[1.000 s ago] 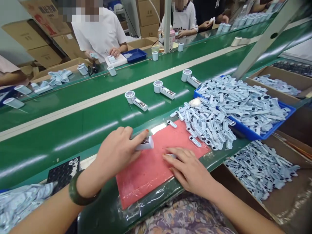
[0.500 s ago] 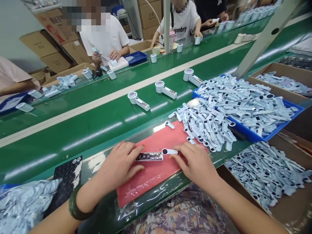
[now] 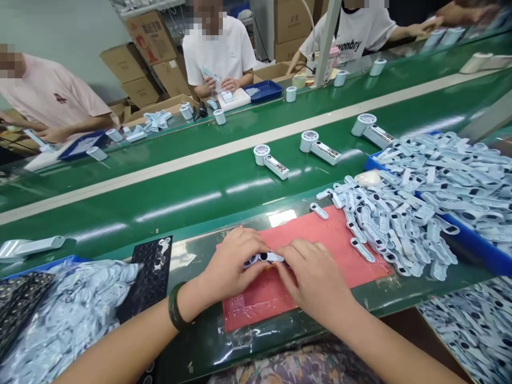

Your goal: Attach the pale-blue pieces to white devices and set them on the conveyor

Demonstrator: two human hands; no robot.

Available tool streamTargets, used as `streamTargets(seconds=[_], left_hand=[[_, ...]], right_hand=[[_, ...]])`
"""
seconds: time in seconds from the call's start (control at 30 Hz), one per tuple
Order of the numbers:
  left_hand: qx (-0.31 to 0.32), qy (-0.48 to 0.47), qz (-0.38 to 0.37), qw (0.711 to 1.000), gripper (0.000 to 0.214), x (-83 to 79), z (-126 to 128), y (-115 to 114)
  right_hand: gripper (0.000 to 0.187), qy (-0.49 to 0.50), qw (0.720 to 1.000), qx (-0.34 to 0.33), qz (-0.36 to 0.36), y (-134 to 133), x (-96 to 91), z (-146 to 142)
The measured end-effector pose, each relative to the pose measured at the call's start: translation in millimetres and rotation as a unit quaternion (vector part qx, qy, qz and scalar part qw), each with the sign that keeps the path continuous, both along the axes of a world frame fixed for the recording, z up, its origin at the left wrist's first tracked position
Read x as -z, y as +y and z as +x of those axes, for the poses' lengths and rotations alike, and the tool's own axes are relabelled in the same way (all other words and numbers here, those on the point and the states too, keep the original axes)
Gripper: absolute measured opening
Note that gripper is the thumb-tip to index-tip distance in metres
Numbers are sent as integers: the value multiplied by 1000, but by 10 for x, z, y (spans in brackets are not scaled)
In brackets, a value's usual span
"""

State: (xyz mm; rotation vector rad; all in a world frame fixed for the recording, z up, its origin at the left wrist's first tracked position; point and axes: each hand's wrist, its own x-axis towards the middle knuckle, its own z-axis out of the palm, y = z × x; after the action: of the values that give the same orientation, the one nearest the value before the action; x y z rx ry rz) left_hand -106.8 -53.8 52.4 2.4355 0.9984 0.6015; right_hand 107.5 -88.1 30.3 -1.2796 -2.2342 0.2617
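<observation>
My left hand [image 3: 230,261] and my right hand [image 3: 310,277] meet over a pink mat [image 3: 336,242] at the near edge of the bench. Together they pinch a small pale-blue device [image 3: 264,258] with a dark round window; most of it is hidden under the fingers. A green bangle [image 3: 174,308] circles my left wrist. Just right of the mat lies a heap of pale-blue plastic covers [image 3: 384,224].
A green conveyor belt [image 3: 180,186] carries three finished white devices [image 3: 271,162]. A blue tray [image 3: 472,242] heaped with covers stands at right. A black foam tray [image 3: 150,272] and a plastic bag of parts [image 3: 76,314] lie at left. Other people work across the belt.
My hands have closed together on the device, which lay stretched out between them half a second ago. The view has swung left, showing another person.
</observation>
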Motion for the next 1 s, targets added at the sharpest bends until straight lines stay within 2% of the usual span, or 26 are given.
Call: streamTargets(seconds=[0.13,0.23,0.33,0.4,0.53,0.63,0.73,0.83,1.0], left_hand=[[-20,-25,-18,999,8,14,34,-29],[-30,-15,-16,999,7,16,46,-62],[-19,-14,6,1000,7,-10,41,-135],[-9,-19,21,1000,10,-25,33,-207],[-33,32,44,998,25,6,37,-371],[-51,85,81,992,28,56,87,-473],[-61,86,109,988,23,75,157,-514],[-62,80,107,989,17,64,198,-501],[-41,108,116,987,21,57,178,-506]], right_hand=[[18,55,997,1,-46,22,95,51],[15,149,979,-28,-139,92,241,100],[31,185,960,-54,-204,111,327,142],[42,152,966,-58,-201,67,307,170],[44,104,972,-84,-193,-70,155,198],[44,98,969,-88,-210,-114,82,179],[41,90,970,-79,-211,-105,92,149],[39,89,973,-76,-198,-93,131,145],[41,81,977,-104,-165,-123,187,182]])
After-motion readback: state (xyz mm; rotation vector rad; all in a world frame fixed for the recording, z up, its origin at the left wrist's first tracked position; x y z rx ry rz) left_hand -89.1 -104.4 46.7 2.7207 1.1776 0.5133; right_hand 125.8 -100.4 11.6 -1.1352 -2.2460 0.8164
